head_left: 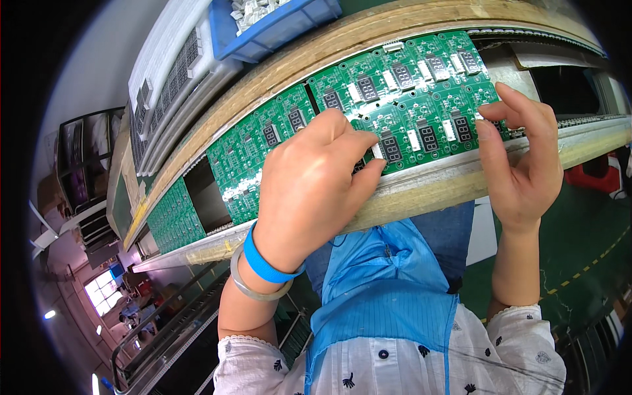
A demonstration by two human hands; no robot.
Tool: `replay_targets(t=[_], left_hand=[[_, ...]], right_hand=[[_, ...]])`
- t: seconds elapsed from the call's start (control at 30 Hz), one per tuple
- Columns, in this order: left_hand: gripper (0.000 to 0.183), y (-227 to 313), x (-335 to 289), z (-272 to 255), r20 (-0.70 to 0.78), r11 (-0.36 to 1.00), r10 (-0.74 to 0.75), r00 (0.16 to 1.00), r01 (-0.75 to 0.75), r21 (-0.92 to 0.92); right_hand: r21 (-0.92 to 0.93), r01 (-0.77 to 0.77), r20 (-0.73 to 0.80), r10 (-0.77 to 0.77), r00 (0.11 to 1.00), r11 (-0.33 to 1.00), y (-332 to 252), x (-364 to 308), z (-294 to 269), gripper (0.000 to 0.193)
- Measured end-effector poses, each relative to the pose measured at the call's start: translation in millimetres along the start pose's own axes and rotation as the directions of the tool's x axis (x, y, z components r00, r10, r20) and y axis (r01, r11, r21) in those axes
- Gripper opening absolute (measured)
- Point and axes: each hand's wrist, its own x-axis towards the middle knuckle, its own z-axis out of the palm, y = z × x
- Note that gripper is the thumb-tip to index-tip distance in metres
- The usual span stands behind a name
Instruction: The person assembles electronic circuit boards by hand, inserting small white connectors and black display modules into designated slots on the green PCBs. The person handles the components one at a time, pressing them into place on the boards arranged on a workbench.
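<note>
My left hand [316,178] reaches over the green circuit boards, thumb and forefinger pinched on a small white connector [377,151] beside a dark digit display [392,149]. At the right end of the boards, my right hand [525,148] has its thumb and a finger closed around another white connector [480,117], while its forefinger is raised. Whether that connector is seated cannot be made out. The green circuit board panel [413,108] carries two rows of displays, several with white connectors [413,139] standing next to them. My left hand hides part of the panel.
More green boards [240,164] lie leftward along the rail track, which has a wooden far edge [263,82] and a pale near rail [408,191]. Beyond it stand a blue bin [276,29] of white parts and stacked white trays [178,72].
</note>
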Motion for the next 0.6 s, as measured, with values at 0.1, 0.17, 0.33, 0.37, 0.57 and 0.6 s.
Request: replay_targets(t=[0.1, 0.17, 0.33, 0.37, 0.57, 0.6], left_hand=[[0.023, 0, 0, 0, 0.001, 1.000, 0.005, 1.000, -0.005, 0.008], [0.024, 0, -1, -2, 0.017, 1.000, -0.001, 1.000, 0.001, 0.006], [0.020, -6, -4, -6, -0.074, 0.994, 0.003, 0.997, -0.010, -0.107], [0.018, -6, -5, -8, -0.072, 0.985, -0.069, 0.995, 0.057, -0.162], [0.012, -15, -8, -22, -0.109, 0.780, -0.331, 0.937, 0.207, -0.591], [0.013, -16, -11, -24, -0.077, 0.723, -0.377, 0.923, 0.241, -0.648]], right_hand=[[0.003, -0.027, 0.017, 0.027, 0.999, 1.000, -2, 1, -1, 0.042], [0.016, -0.075, 0.036, 0.075, 0.997, 0.997, -6, 3, -2, 0.038], [-0.086, 0.036, 0.204, -0.017, 0.979, 0.996, 5, 44, -1, 0.019], [-0.103, 0.069, 0.250, -0.041, 0.967, 0.992, 8, 55, 3, 0.016], [-0.259, 0.272, 0.551, -0.090, 0.830, 0.927, 17, 100, 39, 0.013], [-0.249, 0.300, 0.596, -0.099, 0.797, 0.921, 19, 103, 45, 0.012]])
